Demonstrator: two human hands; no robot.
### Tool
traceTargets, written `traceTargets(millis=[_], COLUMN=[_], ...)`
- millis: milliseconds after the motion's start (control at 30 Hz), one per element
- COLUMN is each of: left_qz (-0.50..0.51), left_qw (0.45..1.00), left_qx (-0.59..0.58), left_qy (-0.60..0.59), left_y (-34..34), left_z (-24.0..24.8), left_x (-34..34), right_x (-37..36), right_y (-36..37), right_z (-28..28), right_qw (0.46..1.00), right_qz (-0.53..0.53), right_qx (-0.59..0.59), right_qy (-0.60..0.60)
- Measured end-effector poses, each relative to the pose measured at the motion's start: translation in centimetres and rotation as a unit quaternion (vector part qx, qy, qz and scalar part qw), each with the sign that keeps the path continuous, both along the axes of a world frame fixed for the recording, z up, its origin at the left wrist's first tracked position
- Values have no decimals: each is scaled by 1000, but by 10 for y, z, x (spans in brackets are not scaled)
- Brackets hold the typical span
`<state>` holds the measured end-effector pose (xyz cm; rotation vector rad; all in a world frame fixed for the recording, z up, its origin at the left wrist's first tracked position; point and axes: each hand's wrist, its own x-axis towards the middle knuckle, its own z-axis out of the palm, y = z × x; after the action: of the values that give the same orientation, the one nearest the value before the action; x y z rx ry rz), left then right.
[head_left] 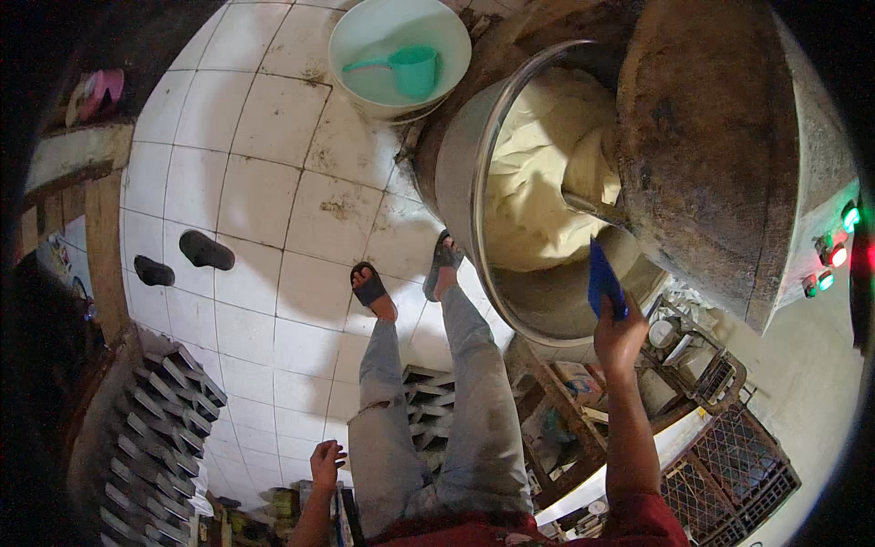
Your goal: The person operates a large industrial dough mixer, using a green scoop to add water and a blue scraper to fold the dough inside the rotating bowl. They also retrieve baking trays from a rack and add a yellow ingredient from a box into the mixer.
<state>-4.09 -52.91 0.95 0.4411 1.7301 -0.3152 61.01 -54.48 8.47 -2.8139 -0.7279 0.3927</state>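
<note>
My right hand (621,339) grips a flat blue plastic scraper (602,276), its tip pointing up at the near rim of a large steel mixer bowl (497,118). Inside the bowl lies a big mass of pale dough (533,205), with a metal mixing arm (592,208) reaching into it. The scraper is over the bowl's near right part; whether it touches the wall, I cannot tell. My left hand (328,463) hangs beside my left leg, away from everything, its fingers loosely bent and apart with nothing in them.
The mixer's worn brown housing (711,146) overhangs the bowl, with lit buttons (838,255) at its right side. A white bucket (351,46) holding a green dipper (415,71) stands beyond. Stacked metal trays (155,447) are at lower left; dark slippers (206,250) lie on the tiles.
</note>
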Motion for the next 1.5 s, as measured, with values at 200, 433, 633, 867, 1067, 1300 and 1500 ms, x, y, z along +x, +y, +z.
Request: traceTargets(millis=[200,433,633,867,1067,1300,1500], left_qz=[-18,-11,-17,-4,-28,-5,-31], left_qw=[999,1000,999,1000,999,1000,999], left_qx=[14,7,7,5,-4,0,-1], left_qy=[-41,1,-45,-22,-36,-31,-41], left_y=[17,18,19,11,15,13,15], left_z=[-16,4,-25,7,-16,6,-17], left_x=[23,4,14,3,17,8,21], right_x=[37,-17,48,-15,49,-12,40], right_y=[50,5,42,15,2,15,24], right_z=[-133,-7,-137,-2,-150,4,-125], right_qw=[984,1000,975,997,969,996,964], right_qz=[114,20,144,69,101,84,80], right_qx=[-75,11,-122,-24,-213,18,-248], right_qy=[-114,-13,-113,-33,-78,-22,-56])
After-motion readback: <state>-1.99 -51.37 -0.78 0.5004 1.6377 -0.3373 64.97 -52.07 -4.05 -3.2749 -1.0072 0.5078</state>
